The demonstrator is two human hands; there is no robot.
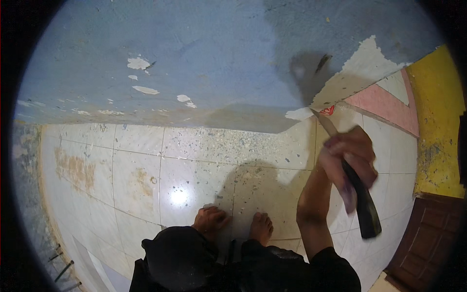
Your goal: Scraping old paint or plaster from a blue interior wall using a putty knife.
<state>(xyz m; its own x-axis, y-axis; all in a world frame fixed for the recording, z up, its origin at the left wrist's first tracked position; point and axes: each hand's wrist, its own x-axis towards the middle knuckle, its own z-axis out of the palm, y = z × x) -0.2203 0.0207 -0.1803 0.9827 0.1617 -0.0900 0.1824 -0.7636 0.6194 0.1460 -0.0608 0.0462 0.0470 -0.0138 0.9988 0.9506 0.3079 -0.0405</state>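
Observation:
My right hand, blurred, is wrapped around a knife-like tool with a narrow pointed blade and a long dark handle. The blade's tip lies at the lower edge of a blue painted wall, by a bare whitish patch. A larger patch without blue paint rises up to the right of it. My left hand appears low in the middle beside my black-clothed knee, its fingers curled; whether it holds anything is unclear.
Paint flakes lie scattered on the white floor tiles along the wall. My bare foot rests on the tiles. At right are a pink and white surface, a yellow wall and a brown panelled door.

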